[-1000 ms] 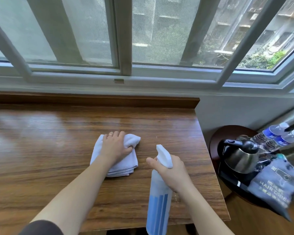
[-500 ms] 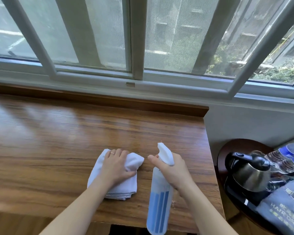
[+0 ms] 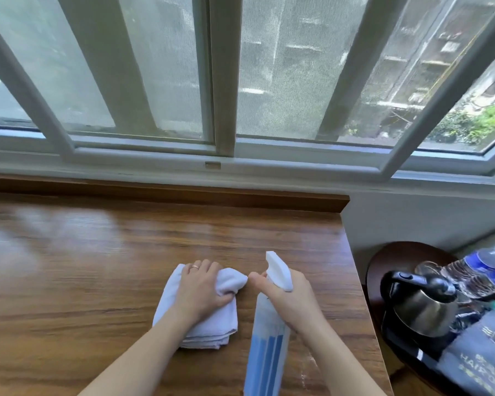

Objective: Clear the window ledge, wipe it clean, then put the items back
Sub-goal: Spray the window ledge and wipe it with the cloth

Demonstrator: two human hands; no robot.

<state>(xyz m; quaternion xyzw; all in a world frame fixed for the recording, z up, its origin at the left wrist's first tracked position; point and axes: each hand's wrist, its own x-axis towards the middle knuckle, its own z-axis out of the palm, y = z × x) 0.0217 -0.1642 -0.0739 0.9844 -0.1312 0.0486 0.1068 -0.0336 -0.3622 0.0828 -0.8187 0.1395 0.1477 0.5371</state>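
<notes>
Nearest to us, our right hand (image 3: 290,298) wraps around the neck of the spray bottle (image 3: 267,358), fingers curled under its white trigger head (image 3: 277,271) and thumb reaching across toward the cloth. The bottle is clear with blue liquid in its lower part, and its nozzle points away from us toward the window. We cannot tell whether the bottle's base touches the ledge, since it runs out of view at the bottom edge.

Just left of the bottle, our left hand (image 3: 202,292) presses down on the folded white cloth (image 3: 200,318), palm flat, fingers bent over its far edge and thumb tucked against a bunched corner nearest the bottle. A ring (image 3: 195,266) shows on 1 finger. The cloth lies flat on the wooden ledge (image 3: 97,267), close to its near edge and toward its right end.

To the right of the bottle and lower than the ledge sits a dark round side table (image 3: 389,258), carrying a metal kettle (image 3: 420,304) with a black handle, several water bottles (image 3: 480,270) with blue labels, and a grey bag (image 3: 480,361) printed with lettering.

Beyond the bottle, the ledge stretches to a raised wooden strip at its back. Behind that rises the white window frame (image 3: 225,81) with its screened panes.
</notes>
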